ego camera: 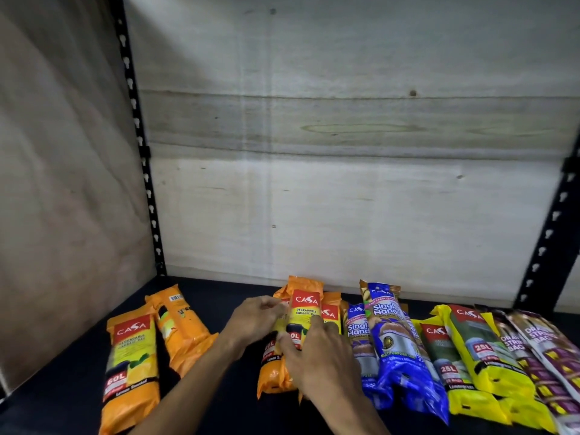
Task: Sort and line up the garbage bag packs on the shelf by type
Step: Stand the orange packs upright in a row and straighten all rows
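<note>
Garbage bag packs lie on the dark shelf [219, 296]. In the middle is a stack of orange 60L packs [306, 302]. My left hand [254, 321] grips the stack's left side and my right hand [323, 356] presses on its top pack. To the left lie an orange pack [131, 359] face up and another orange pack [182, 331] face down. Right of the stack come blue single-handle packs [395, 346], then yellow 25L packs [480, 350], then purple drawstring packs [539, 356].
Black slotted uprights stand at the back left [138, 130] and back right [549, 227]. A pale wooden back panel [345, 183] closes the shelf behind; a brown side panel [62, 183] closes the left.
</note>
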`<state>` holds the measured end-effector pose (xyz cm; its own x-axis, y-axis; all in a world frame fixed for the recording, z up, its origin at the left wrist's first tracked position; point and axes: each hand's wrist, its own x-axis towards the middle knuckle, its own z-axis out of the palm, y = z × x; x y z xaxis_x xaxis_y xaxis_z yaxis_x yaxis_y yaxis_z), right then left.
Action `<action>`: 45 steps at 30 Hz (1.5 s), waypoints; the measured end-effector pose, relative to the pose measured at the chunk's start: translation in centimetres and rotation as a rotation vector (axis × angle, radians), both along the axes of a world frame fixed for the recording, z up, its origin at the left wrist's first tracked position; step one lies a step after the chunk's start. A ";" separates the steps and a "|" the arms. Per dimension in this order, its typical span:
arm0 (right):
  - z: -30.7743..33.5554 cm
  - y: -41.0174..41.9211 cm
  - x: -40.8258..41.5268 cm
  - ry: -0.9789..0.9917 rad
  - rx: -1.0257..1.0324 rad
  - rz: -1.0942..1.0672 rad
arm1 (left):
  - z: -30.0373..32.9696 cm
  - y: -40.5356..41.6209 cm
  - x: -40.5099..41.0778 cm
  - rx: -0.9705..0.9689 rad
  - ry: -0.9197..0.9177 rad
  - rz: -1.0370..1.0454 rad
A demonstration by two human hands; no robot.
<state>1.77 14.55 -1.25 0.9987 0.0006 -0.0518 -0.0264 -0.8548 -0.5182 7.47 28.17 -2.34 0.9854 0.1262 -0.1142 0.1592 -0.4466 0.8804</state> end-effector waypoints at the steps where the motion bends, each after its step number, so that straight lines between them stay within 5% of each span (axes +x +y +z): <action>1: 0.1 0.1 0.1 -0.020 -0.007 0.002 | -0.1 1.1 0.0 0.125 -0.043 0.067; 4: 0.0 0.2 0.1 -0.074 -0.031 0.041 | -0.3 5.3 -0.5 0.562 -0.120 0.288; 7: -0.6 0.4 0.1 -0.066 -0.057 0.074 | -0.2 8.7 -1.5 0.815 0.074 0.335; 15: -1.3 0.6 0.2 -0.061 -0.062 0.081 | -0.6 8.2 -1.4 0.977 0.375 0.254; 20: -1.6 0.4 0.3 -0.055 -0.072 0.091 | -0.7 8.2 -1.3 0.873 0.368 0.231; 25: -1.2 0.4 0.3 -0.076 -0.125 0.084 | 0.6 8.8 -2.9 0.659 0.135 0.284; 28: -0.6 0.9 0.1 -0.286 -0.172 0.115 | 3.3 8.7 -4.6 0.564 -0.057 0.332; 32: 0.5 2.8 0.0 -0.523 -0.036 0.319 | 7.6 8.1 -6.9 0.482 -0.202 0.320; 36: 1.3 4.9 -0.3 -0.508 0.088 0.491 | 11.1 7.9 -8.6 0.439 -0.270 0.226; 45: 2.1 5.9 -0.7 -0.465 0.315 0.401 | 13.2 7.3 -9.0 0.047 -0.394 0.161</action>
